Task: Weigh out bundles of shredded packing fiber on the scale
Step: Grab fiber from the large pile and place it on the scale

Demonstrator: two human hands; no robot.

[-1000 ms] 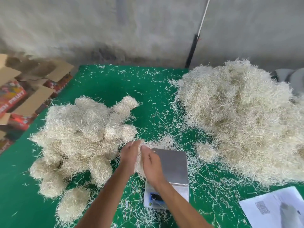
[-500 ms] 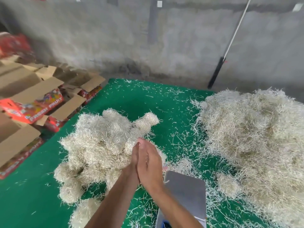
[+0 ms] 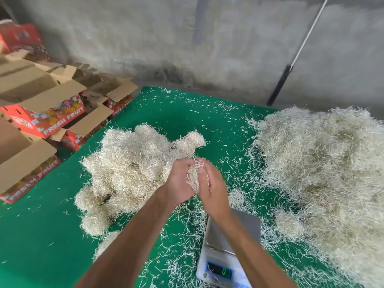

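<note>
While both hands were raised above the bench, a small bundle of shredded fiber [image 3: 194, 175] was pressed between them. The left hand [image 3: 179, 180] cupped the bundle from the left, fingers curled round it; the right hand [image 3: 213, 187] closed on it from the right, thumb laid over the top strands. Loose ends stuck out above the fingertips.

Position: the hands were held over the near right edge of the pile of formed bundles [image 3: 133, 173], which lay on the left half of the bench. Rounded wads in that pile touched and overlapped one another.

The scale [image 3: 226, 248] sat just below the right forearm, near the front edge of the bench. Its steel pan carried no bundle. The lit display [image 3: 220, 271] was on; the digits were too blurred to read with confidence.

The large loose heap of fiber [image 3: 324, 175] filled the right side of the bench, well apart from the bundle pile. One small wad [image 3: 287, 224] lay at its near left foot, beside the scale.

The green bench cover [image 3: 37, 242] was littered with stray strands, densest around the scale.

Beyond the left edge stood open cardboard fruit boxes [image 3: 47, 113], red-printed. A concrete wall [image 3: 187, 42] closed the back, with a pole [image 3: 295, 57] leaning on it.
</note>
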